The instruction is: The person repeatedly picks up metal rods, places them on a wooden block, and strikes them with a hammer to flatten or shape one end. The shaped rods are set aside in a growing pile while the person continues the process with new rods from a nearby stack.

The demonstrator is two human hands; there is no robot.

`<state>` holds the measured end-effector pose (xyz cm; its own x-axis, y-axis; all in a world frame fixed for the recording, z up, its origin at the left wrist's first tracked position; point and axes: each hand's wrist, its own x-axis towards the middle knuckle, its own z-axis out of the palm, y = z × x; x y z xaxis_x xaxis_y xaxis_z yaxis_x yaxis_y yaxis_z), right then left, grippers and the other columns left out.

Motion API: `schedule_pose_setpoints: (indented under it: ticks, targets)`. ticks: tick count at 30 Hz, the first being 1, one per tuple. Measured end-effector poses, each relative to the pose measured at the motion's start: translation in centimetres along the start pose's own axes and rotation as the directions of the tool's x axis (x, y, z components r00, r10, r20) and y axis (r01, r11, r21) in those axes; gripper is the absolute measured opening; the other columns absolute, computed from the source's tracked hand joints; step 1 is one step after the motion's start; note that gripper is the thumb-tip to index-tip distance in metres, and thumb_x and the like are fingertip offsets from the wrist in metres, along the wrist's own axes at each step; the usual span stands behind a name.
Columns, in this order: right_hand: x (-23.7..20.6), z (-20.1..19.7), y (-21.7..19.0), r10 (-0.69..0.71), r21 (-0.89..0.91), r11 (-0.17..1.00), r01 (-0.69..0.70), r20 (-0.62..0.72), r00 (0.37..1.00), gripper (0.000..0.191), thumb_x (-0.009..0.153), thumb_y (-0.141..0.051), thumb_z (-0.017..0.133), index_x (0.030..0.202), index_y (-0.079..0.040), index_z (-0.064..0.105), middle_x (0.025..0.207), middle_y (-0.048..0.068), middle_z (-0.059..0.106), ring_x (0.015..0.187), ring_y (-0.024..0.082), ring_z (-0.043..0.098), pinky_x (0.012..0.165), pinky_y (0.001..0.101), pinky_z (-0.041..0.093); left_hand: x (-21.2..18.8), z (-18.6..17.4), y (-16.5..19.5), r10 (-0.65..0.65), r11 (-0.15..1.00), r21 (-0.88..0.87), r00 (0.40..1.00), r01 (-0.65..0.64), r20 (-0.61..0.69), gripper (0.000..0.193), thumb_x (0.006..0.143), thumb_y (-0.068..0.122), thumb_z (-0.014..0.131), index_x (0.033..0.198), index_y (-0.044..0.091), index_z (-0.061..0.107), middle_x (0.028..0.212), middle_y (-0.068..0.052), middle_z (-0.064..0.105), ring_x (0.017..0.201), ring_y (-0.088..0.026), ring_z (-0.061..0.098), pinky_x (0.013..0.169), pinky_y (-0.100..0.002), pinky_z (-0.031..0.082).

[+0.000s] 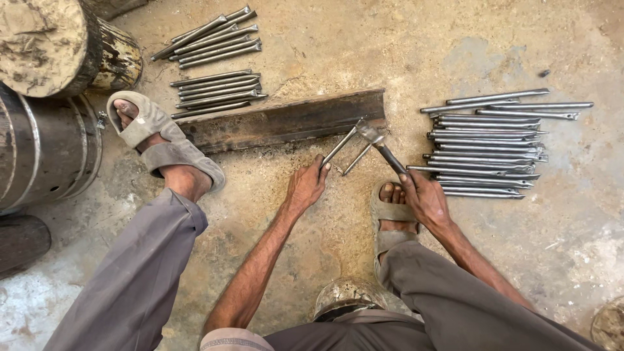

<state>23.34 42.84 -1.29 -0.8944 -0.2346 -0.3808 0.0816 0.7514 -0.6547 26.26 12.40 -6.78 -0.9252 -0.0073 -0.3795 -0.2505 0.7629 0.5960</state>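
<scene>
the floor (416,39) is sandy tan with pale grey patches on the right. the rods (487,146) at right are shiny silver-grey, as are the rods at far left (218,65). the long bar (286,120) is dark rusty brown. the hammer (380,146) has a grey head and dark handle. trousers (130,279) are grey-brown, sandals (162,140) dull beige. the log (45,42) is pale tan with dark bark.

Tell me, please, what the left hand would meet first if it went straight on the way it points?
Probably the rusty steel beam. The left hand points up and slightly right along the rod it pinches, whose far end already lies at the beam's edge, beside the hammer.
</scene>
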Motion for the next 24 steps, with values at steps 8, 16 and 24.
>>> schedule_pose_setpoints:
  ticks: [8, 16, 24]
  targets:
    - [-1.0, -1.9, -0.5, -0.216, 0.067, 0.973, 0.223, -0.101, 0.971, 0.04, 0.11, -0.035, 0.042, 0.099, -0.003, 0.063, 0.05, 0.005, 0.055, 0.038, 0.014, 0.052, 0.032, 0.0367, 0.038, 0.0, 0.2, 0.0, -0.04, 0.999, 0.012, 0.999, 0.04, 0.012, 0.045, 0.107, 0.036, 0.049, 0.143, 0.009, 0.054, 0.064, -0.018, 0.066, 0.055, -0.034, 0.067, 0.056, -0.05, 0.055]
    - [0.3, 0.8, 2.1, -0.22, -0.095, 0.974, 0.207, -0.158, 0.963, 0.035, 0.107, -0.032, 0.049, 0.109, 0.0, 0.064, 0.052, 0.009, 0.051, 0.041, 0.019, 0.052, 0.038, 0.0398, 0.038, 0.4, 1.1, -0.6, -0.078, 0.997, 0.008, 0.996, 0.077, 0.045, 0.05, 0.107, 0.038, 0.046, 0.147, 0.008, 0.052, 0.062, -0.014, 0.064, 0.05, -0.029, 0.063, 0.051, -0.046, 0.054]
    - [-1.3, 0.3, 1.8, -0.315, 0.208, 0.901, 0.38, -0.288, 0.904, 0.031, 0.111, -0.025, 0.04, 0.104, -0.005, 0.063, 0.056, 0.005, 0.056, 0.045, 0.018, 0.057, 0.038, 0.0362, 0.042, -0.2, 1.7, -0.8, -0.117, 0.992, -0.028, 0.988, 0.12, 0.101, 0.049, 0.108, 0.037, 0.046, 0.146, 0.007, 0.051, 0.061, -0.014, 0.063, 0.051, -0.031, 0.061, 0.051, -0.048, 0.052]
